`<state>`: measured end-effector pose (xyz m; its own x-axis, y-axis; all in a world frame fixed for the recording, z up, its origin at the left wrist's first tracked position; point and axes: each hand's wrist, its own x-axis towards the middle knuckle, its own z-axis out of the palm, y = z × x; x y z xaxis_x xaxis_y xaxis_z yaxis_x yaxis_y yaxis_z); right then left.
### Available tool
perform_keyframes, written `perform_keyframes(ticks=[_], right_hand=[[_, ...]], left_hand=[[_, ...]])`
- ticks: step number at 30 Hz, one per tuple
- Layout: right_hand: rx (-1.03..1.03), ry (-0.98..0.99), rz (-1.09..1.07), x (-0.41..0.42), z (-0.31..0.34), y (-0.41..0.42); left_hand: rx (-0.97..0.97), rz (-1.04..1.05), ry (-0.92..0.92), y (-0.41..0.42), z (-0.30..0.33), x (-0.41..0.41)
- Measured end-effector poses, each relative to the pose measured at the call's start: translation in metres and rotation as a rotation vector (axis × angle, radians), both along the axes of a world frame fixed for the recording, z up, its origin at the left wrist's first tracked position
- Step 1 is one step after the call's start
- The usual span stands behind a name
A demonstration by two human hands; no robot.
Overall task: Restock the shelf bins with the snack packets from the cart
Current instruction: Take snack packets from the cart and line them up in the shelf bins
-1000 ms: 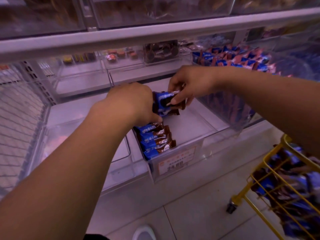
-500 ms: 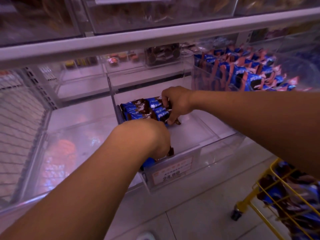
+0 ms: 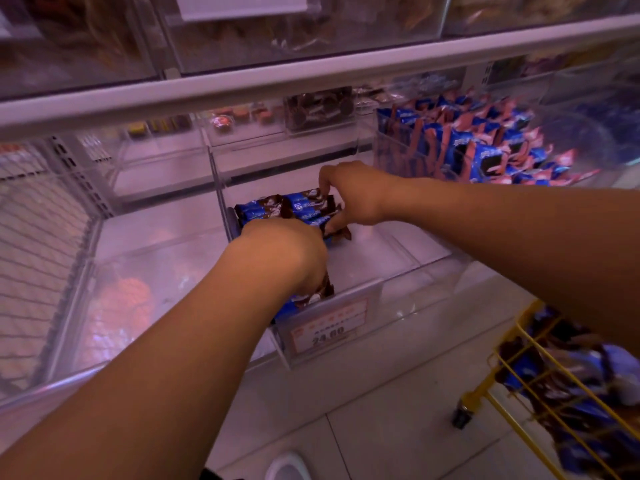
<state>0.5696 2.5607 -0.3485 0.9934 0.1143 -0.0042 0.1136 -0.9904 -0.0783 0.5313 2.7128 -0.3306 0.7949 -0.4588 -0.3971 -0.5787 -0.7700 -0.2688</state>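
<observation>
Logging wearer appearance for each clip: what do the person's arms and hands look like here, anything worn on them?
Both forearms are bare all the way to the frame edge; no sleeves show. The left hand and right hand carry no gloves, and no watch, bracelet or ring is visible on the wrists or the fingers that show. Several fingers are hidden among the packets, so rings there cannot be ruled out.

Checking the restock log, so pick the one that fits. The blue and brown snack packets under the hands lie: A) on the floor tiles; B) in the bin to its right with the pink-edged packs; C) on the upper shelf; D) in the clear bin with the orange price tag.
D: the blue and brown snack packets lie inside the clear bin fronted by the orange price tag, with the left hand and right hand on them.
</observation>
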Motion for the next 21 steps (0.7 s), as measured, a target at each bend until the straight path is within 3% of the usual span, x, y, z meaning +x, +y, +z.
perform_keyframes(ticks=[3, 6, 8, 10, 11, 13, 15, 21], right_hand=[[-0.019, -0.114, 0.025, -0.053, 0.044, -0.009], [0.030, -0.369, 0.046, -0.143, 0.078, -0.048], [0.066, -0.444, -0.074, -0.210, 0.087, -0.082], [0.082, -0.335, -0.280, -0.265, 0.083, -0.120], [0.042, -0.173, -0.388, -0.285, 0.077, -0.139], [-0.064, 0.295, -0.585, -0.315, 0.058, -0.168], [-0.067, 0.587, -0.675, -0.333, 0.036, -0.185], [-0.074, 0.676, -0.704, -0.339, -0.002, -0.226]], left_hand=[[-0.187, -0.040, -0.148, -0.009, 0.017, -0.016], [-0.557, -0.153, -0.306, -0.034, 0.032, -0.046], [-0.823, -0.250, -0.352, -0.062, 0.040, -0.074], [-0.943, -0.365, -0.292, -0.099, 0.040, -0.108], [-0.957, -0.420, -0.224, -0.118, 0.038, -0.124], [-0.899, -0.535, -0.068, -0.155, 0.025, -0.149], [-0.749, -0.632, 0.030, -0.188, 0.011, -0.163], [-0.191, -0.696, 0.232, -0.264, -0.032, -0.176]])
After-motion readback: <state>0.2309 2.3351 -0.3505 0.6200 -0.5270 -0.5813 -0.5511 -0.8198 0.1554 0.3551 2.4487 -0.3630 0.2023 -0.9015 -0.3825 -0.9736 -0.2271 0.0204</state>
